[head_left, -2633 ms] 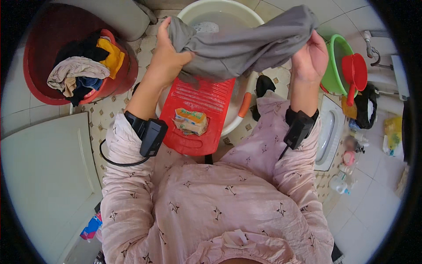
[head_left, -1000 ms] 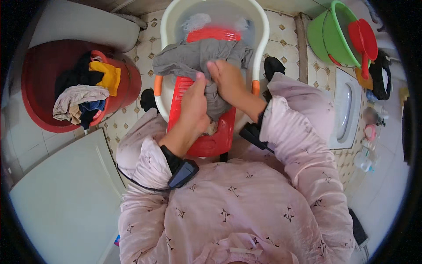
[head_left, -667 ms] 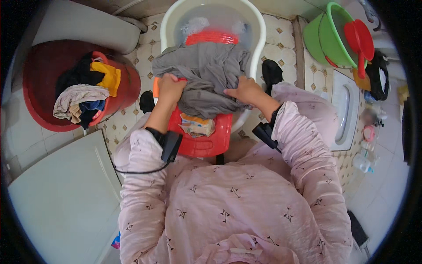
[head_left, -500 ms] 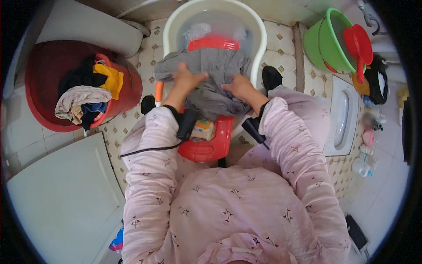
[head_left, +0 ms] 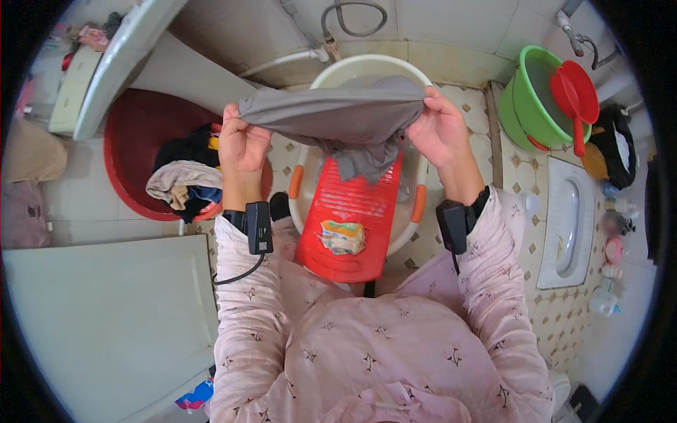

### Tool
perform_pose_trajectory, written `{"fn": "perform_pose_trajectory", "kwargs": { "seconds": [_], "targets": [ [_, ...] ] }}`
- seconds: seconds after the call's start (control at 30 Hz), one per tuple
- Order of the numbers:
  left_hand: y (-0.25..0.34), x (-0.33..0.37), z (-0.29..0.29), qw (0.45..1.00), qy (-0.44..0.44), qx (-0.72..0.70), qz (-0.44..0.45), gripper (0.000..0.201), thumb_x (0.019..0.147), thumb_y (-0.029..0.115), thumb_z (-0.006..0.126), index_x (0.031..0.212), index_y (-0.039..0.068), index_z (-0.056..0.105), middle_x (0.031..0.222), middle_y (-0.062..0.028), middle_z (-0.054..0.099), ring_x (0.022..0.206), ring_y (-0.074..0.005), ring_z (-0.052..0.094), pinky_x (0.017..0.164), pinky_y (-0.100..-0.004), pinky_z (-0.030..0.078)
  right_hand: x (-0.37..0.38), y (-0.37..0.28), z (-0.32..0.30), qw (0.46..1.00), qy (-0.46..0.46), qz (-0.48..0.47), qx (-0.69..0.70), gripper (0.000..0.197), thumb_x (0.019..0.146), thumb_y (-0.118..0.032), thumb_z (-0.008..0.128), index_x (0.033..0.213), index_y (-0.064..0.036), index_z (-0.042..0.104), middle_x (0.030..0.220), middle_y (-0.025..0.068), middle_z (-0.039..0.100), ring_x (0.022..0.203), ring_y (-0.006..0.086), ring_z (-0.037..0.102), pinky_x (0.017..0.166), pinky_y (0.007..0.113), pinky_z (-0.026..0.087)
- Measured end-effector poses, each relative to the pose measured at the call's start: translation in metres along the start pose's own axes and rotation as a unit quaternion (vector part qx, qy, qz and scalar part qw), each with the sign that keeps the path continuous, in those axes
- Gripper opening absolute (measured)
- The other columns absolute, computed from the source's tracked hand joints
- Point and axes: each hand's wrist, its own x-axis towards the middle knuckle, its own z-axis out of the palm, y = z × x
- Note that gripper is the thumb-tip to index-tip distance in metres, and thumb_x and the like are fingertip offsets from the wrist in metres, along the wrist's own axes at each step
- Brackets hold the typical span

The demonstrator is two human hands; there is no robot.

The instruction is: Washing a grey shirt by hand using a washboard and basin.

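A grey cloth garment (head_left: 338, 113) hangs stretched between my two hands. My left hand (head_left: 242, 144) pinches its left end, and my right hand (head_left: 441, 134) grips the right end. The lower folds hang in front of a red ridged washboard (head_left: 338, 257), which leans in a white tub (head_left: 338, 74) with orange handles. On the washboard's near end lies a small block in a yellow, green and white wrapper (head_left: 343, 237). Most of the tub's inside is hidden behind the garment and washboard.
At left, a dark red tub (head_left: 127, 158) holds a heap of clothes (head_left: 187, 183). A green bucket (head_left: 522, 116) at the far right carries a red dipper (head_left: 575, 92). Nearer stands a white squat toilet (head_left: 565, 233). A pale panel (head_left: 113, 303) fills the left.
The garment has been raised off the washboard and spread out wide between my hands, which have moved apart. The washboard and the wrapped block are more exposed. The view has shifted.
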Motion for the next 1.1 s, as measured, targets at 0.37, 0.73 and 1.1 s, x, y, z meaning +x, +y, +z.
{"fn": "perform_pose_trajectory", "kwargs": {
  "seconds": [0.37,0.73,1.1],
  "targets": [
    [0.028,0.000,0.065,0.972,-0.181,-0.152,0.006,0.010,0.069,-0.002,0.042,0.071,0.008,0.044,0.086,-0.0102,0.053,0.093,-0.0290,0.049,0.091,-0.0460,0.035,-0.020,0.035,0.024,0.902,0.020,0.251,-0.351,0.045,0.076,-0.033,0.055,0.107,-0.0015,0.051,0.105,0.0144,0.056,0.098,0.0311,0.053,0.086,0.041,0.041],
    [-0.016,-0.025,0.087,0.966,-0.192,-0.138,-0.100,0.007,0.074,0.003,0.040,0.072,0.009,0.041,0.076,-0.0072,0.049,0.082,-0.0236,0.049,0.084,-0.0383,0.037,0.000,0.052,-0.015,0.433,0.026,-0.253,-0.865,0.051,0.067,-0.035,0.068,0.107,-0.0058,0.055,0.093,0.0208,0.057,0.087,0.0330,0.055,0.082,0.035,0.043],
    [0.011,-0.045,0.043,0.991,-0.116,-0.048,-0.038,0.008,0.067,0.007,0.042,0.074,0.007,0.043,0.079,-0.0083,0.046,0.086,-0.0231,0.048,0.089,-0.0413,0.035,-0.002,0.019,0.043,0.992,-0.112,0.028,-0.042,0.023,0.084,-0.006,0.042,0.105,-0.0009,0.049,0.096,0.0095,0.059,0.093,0.0192,0.056,0.085,0.030,0.043]
  ]
}}
